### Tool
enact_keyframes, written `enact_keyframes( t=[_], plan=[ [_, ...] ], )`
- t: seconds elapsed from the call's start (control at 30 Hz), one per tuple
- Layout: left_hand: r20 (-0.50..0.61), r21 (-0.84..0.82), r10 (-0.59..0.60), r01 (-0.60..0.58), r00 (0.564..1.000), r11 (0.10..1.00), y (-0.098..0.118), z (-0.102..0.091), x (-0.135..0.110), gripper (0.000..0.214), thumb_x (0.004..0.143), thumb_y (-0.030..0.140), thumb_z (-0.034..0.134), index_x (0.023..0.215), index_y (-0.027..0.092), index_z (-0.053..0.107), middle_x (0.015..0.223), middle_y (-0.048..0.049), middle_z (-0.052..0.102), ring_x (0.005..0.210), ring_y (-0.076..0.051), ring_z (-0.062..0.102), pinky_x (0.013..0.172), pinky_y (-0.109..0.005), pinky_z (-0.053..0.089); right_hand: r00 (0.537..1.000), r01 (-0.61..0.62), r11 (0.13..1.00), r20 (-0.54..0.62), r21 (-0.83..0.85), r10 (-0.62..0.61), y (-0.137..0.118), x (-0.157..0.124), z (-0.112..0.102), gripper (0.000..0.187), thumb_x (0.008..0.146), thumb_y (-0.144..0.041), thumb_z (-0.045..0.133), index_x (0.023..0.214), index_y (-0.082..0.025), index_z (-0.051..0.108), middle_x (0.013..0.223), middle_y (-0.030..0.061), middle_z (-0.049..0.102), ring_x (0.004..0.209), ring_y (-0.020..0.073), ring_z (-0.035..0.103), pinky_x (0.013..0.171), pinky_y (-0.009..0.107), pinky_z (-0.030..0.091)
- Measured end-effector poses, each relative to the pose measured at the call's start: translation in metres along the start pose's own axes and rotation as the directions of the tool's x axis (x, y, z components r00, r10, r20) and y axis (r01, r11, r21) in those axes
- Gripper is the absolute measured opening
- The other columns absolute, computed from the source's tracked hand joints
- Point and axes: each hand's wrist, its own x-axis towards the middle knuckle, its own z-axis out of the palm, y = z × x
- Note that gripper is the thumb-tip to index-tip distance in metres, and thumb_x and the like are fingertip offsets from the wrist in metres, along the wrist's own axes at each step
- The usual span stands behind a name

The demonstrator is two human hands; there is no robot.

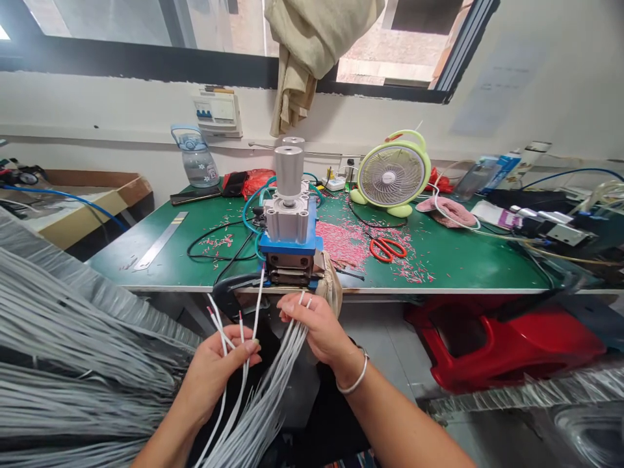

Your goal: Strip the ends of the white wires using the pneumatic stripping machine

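Observation:
My left hand (217, 367) is closed on a few thin white wires (242, 325) with red tips that fan upward; one of them reaches toward the mouth of the machine. My right hand (314, 325) is closed around a thicker bundle of white wires (273, 396) just below the machine, with a bangle on its wrist. The machine (291, 224) has a silver cylinder on a blue base and stands at the front edge of the green table (453, 260). A large mass of grey-white wires (73, 338) lies across the left.
Pink and red wire scraps (341, 244) litter the table beside red scissors (387, 248). Behind stand a small green fan (392, 174), a water jug (196, 159), a metal ruler (160, 240) and black cables. A red stool (502, 344) sits under the table on the right.

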Motion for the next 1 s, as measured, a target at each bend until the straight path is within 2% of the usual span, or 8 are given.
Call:
enact_keyframes(
  t=[0.17, 0.33, 0.43, 0.53, 0.63, 0.73, 0.87, 1.0],
  plan=[
    [0.073, 0.138, 0.059, -0.068, 0.996, 0.988, -0.008, 0.003, 0.0, 0.024, 0.06, 0.027, 0.07, 0.074, 0.016, 0.054, 0.06, 0.0031, 0.06, 0.057, -0.011, 0.058, 0.061, -0.023, 0.045, 0.994, -0.084, 0.989, 0.062, -0.123, 0.092, 0.008, -0.001, 0.01, 0.03, 0.068, -0.035, 0.063, 0.086, -0.011, 0.062, 0.06, 0.0007, 0.057, 0.047, 0.005, 0.046, 0.047, 0.018, 0.035],
    [0.142, 0.256, 0.052, -0.087, 0.988, 0.963, -0.012, 0.002, -0.001, 0.021, 0.062, 0.03, 0.067, 0.073, 0.016, 0.057, 0.06, 0.0008, 0.061, 0.06, -0.014, 0.06, 0.061, -0.023, 0.044, 0.996, -0.034, 0.998, -0.087, 0.046, 0.038, 0.007, 0.005, 0.016, 0.031, 0.07, -0.039, 0.059, 0.079, -0.01, 0.062, 0.065, 0.0043, 0.061, 0.042, 0.0048, 0.047, 0.043, 0.018, 0.034],
    [0.108, 0.184, 0.02, -0.04, 0.994, 0.982, -0.006, 0.003, -0.003, 0.022, 0.062, 0.03, 0.068, 0.075, 0.016, 0.058, 0.065, 0.0009, 0.062, 0.064, -0.015, 0.061, 0.066, -0.025, 0.046, 0.996, -0.028, 0.99, -0.075, 0.138, 0.039, 0.002, 0.008, 0.017, 0.029, 0.069, -0.037, 0.06, 0.079, -0.01, 0.062, 0.066, 0.0048, 0.061, 0.045, 0.0065, 0.052, 0.044, 0.018, 0.038],
    [0.09, 0.159, 0.013, -0.028, 0.996, 0.987, 0.001, 0.005, -0.005, 0.023, 0.06, 0.029, 0.069, 0.073, 0.015, 0.058, 0.064, 0.0004, 0.062, 0.063, -0.015, 0.062, 0.068, -0.027, 0.047, 0.998, -0.042, 0.993, -0.031, 0.112, 0.046, -0.001, 0.01, 0.017, 0.027, 0.068, -0.035, 0.062, 0.074, -0.009, 0.062, 0.068, 0.0053, 0.061, 0.044, 0.0056, 0.052, 0.041, 0.016, 0.035],
    [0.059, 0.126, 0.017, -0.024, 0.998, 0.992, 0.01, 0.006, -0.004, 0.025, 0.06, 0.03, 0.069, 0.074, 0.013, 0.059, 0.064, -0.0017, 0.064, 0.064, -0.016, 0.062, 0.068, -0.027, 0.048, 0.992, -0.068, 0.982, -0.094, 0.178, 0.086, -0.003, 0.014, 0.015, 0.028, 0.068, -0.036, 0.063, 0.077, -0.009, 0.062, 0.067, 0.0042, 0.061, 0.041, 0.0051, 0.05, 0.037, 0.015, 0.033],
    [-0.037, 0.004, 0.013, -0.013, 0.999, 1.0, 0.018, 0.004, -0.002, 0.028, 0.061, 0.03, 0.069, 0.081, 0.013, 0.058, 0.069, -0.004, 0.066, 0.067, -0.017, 0.063, 0.068, -0.028, 0.05, 0.983, -0.074, 0.946, -0.135, 0.316, 0.122, -0.005, 0.017, 0.013, 0.026, 0.065, -0.033, 0.066, 0.076, -0.01, 0.062, 0.063, 0.002, 0.059, 0.04, 0.0036, 0.046, 0.038, 0.015, 0.034],
    [-0.132, -0.09, 0.031, -0.043, 0.991, 0.995, 0.029, 0.001, -0.002, 0.03, 0.06, 0.027, 0.07, 0.083, 0.014, 0.054, 0.067, -0.0025, 0.066, 0.064, -0.015, 0.064, 0.064, -0.026, 0.051, 0.974, -0.104, 0.901, -0.141, 0.421, 0.178, -0.008, 0.019, 0.012, 0.022, 0.06, -0.027, 0.07, 0.07, -0.009, 0.06, 0.062, 0.0016, 0.059, 0.041, 0.0031, 0.043, 0.04, 0.016, 0.035],
    [-0.173, -0.109, 0.067, -0.087, 0.983, 0.99, 0.039, 0.002, -0.002, 0.031, 0.059, 0.028, 0.071, 0.082, 0.015, 0.054, 0.065, -0.0016, 0.066, 0.061, -0.014, 0.064, 0.061, -0.024, 0.052, 0.97, -0.116, 0.862, -0.129, 0.493, 0.205, -0.009, 0.021, 0.011, 0.021, 0.062, -0.023, 0.068, 0.076, -0.01, 0.06, 0.061, 0.0007, 0.058, 0.039, 0.0022, 0.039, 0.037, 0.016, 0.031]
  ],
)
